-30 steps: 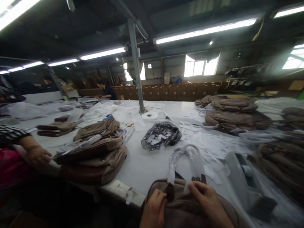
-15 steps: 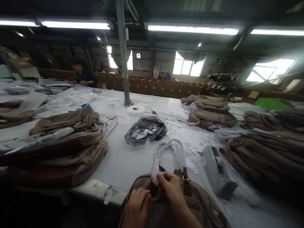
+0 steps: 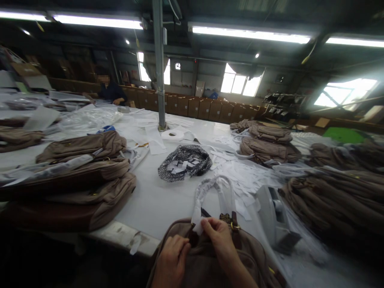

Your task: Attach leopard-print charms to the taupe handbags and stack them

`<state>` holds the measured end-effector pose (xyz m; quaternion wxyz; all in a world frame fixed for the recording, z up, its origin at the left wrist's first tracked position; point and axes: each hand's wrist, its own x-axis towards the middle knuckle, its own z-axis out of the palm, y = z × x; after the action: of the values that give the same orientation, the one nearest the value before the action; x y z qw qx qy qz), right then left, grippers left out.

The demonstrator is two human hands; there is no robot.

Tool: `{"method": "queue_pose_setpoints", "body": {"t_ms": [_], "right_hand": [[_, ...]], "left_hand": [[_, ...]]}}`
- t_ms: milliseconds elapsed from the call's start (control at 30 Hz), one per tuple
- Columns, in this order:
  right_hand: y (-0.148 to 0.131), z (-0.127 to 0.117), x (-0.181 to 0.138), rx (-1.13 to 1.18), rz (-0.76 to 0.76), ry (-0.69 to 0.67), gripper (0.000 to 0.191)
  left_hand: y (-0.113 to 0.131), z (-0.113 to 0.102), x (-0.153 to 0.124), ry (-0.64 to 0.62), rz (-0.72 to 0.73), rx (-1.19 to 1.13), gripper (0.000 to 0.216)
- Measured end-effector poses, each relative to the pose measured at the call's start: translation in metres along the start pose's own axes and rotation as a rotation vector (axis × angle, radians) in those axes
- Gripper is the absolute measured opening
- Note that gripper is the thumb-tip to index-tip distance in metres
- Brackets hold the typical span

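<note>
**Both hands at the handle base of the near bag**

Head view: tan bag [image 3: 210, 260] sits at the near edge of the white table [image 3: 156, 204], right in front of the person, w/ its paper-wrapped handles [image 3: 214, 192] lying out across the table toward the far side. So the handles' long axis runs near-to-far, straight away from the hands. Right hand [image 3: 220, 236] is the nearer one to the handle base: thumb and fingers pinched closed on a small white paper end [image 3: 198, 228] where the left strap meets the bag top. Left hand [image 3: 172, 260] is just left of it, fingers curled down onto the bag's top edge, pressing or gripping the fabric; can't tell if it has a fold pinched. The two hands are nearly touching.

Around them: grey tape dispenser [image 3: 274, 216] just right of the bag, speckled cloth pouch [image 3: 184, 162] holding paper slips farther off, loose paper scraps [image 3: 240, 176] right of it. Stack of tan bags [image 3: 75, 180] at left, more piles [image 3: 336, 196] at right. Another person [image 3: 112, 93] works at the far left end
</note>
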<state>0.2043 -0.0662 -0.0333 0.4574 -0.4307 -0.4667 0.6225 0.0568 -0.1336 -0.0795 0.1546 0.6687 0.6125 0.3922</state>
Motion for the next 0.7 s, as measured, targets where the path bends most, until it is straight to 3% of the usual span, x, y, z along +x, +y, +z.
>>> {"method": "queue_pose_setpoints", "body": {"t_ms": [233,433,533,600,700], "right_hand": [[0.005,-0.001,0.004,-0.013,0.026,0.125,0.039],[0.007,0.0,0.004,-0.14,0.045,0.2,0.047],[0.007,0.002,0.002,-0.184,0.003,0.159,0.046],[0.008,0.002,0.0,-0.196,-0.01,0.109,0.046],[0.009,0.0,-0.002,-0.148,-0.007,-0.008,0.042]], "left_hand": [[0.0,-0.001,0.001,-0.027,-0.019,-0.035,0.023],[0.004,-0.003,0.0,0.084,0.052,-0.021,0.02],[0.014,-0.003,0.006,0.085,0.108,-0.013,0.031],[0.019,-0.001,0.012,0.066,0.082,-0.047,0.023],[0.022,0.002,0.017,0.058,0.023,-0.139,0.033]]}}
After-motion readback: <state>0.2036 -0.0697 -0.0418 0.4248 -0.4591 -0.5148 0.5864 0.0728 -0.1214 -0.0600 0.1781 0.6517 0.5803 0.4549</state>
